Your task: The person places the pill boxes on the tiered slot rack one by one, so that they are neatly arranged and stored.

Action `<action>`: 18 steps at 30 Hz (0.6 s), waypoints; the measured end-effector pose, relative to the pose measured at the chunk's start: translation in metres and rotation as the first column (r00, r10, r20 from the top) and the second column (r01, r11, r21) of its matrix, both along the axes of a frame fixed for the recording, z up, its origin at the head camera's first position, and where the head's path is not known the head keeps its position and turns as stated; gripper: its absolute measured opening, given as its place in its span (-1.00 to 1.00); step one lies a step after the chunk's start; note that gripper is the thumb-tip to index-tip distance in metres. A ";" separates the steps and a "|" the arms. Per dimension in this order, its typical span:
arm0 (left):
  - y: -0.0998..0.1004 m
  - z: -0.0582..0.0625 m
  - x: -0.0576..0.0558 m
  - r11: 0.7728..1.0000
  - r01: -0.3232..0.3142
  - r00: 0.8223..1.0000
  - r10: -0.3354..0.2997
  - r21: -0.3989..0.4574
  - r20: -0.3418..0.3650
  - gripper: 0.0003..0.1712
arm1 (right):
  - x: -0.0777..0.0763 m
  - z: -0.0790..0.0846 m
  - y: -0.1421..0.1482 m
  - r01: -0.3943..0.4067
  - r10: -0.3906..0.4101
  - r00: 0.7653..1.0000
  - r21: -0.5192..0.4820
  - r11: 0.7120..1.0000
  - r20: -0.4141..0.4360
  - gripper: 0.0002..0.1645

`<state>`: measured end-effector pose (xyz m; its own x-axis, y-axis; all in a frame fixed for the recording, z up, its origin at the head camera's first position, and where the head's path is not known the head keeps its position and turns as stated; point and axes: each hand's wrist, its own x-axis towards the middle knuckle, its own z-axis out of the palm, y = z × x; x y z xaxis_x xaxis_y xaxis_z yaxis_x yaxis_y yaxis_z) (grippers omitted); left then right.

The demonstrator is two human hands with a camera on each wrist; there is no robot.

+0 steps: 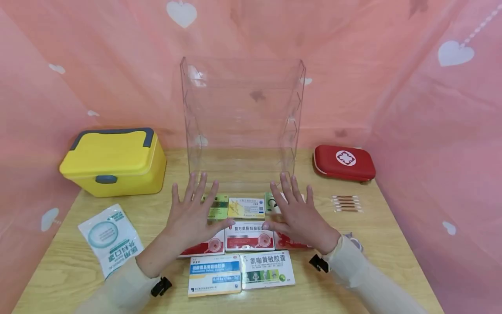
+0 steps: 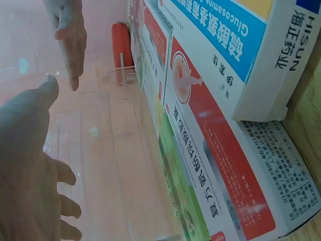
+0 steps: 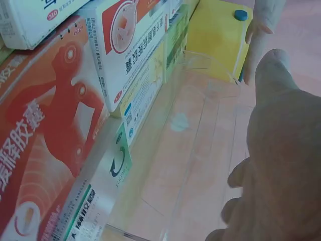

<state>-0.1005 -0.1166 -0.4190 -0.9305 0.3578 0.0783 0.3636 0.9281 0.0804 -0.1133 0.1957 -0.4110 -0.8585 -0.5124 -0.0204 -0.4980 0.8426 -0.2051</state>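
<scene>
Both hands hover palm down over rows of medicine boxes, fingers spread and nothing held. My left hand [image 1: 190, 218] is above a green box [image 1: 219, 208] and a red-and-white box [image 1: 204, 247] on the left. Over the right side, my right hand [image 1: 300, 216] partly hides a green-and-white box [image 1: 269, 203] and a red box [image 1: 288, 241]. Between the thumbs shows a red-and-white capsule box [image 1: 249, 237], with a yellow box [image 1: 246, 208] behind it. Nearest me lie a blue-and-white glucosamine box [image 1: 215, 274] and a white-and-green capsule box [image 1: 268, 270].
Behind the boxes stands a clear tiered acrylic rack [image 1: 241, 104]. A yellow lidded case [image 1: 113, 161] and a mask packet [image 1: 111, 237] are on the left. To the right are a red zip case [image 1: 345, 163], several cotton swabs [image 1: 347, 203] and a partly hidden grey item [image 1: 354, 242].
</scene>
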 end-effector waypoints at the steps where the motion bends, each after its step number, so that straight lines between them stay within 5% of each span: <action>1: -0.001 0.001 -0.001 1.000 0.000 1.000 0.000 0.013 0.000 0.29 | -0.001 0.003 0.000 -0.002 0.002 1.000 -0.034 0.999 0.003 0.27; 4: -0.005 0.008 -0.006 0.996 -0.001 1.000 0.004 0.086 -0.030 0.18 | -0.006 0.012 0.004 0.010 -0.008 1.000 -0.202 0.979 0.011 0.06; 6: -0.010 0.013 -0.011 0.985 0.002 0.998 0.010 0.173 -0.068 0.05 | -0.010 0.018 0.010 0.027 -0.023 1.000 -0.343 0.939 0.016 -0.13; 10: -0.024 0.019 -0.028 0.909 -0.001 0.984 0.075 0.417 -0.163 -0.27 | -0.020 0.024 0.026 0.119 -0.089 0.993 -0.551 0.826 0.081 -0.46; 12: -0.032 0.019 -0.041 0.835 -0.010 0.975 0.131 0.549 -0.181 -0.43 | -0.027 0.023 0.036 0.199 -0.142 0.980 -0.597 0.777 0.141 -0.53; 14: -0.039 0.021 -0.056 0.735 -0.039 0.972 0.186 0.676 -0.145 -0.53 | -0.033 0.020 0.046 0.283 -0.188 0.958 -0.614 0.737 0.215 -0.52; 18: -0.052 0.020 -0.083 0.536 -0.106 0.969 0.246 0.838 -0.034 -0.57 | -0.043 0.006 0.062 0.464 -0.258 0.878 -0.586 0.665 0.403 -0.44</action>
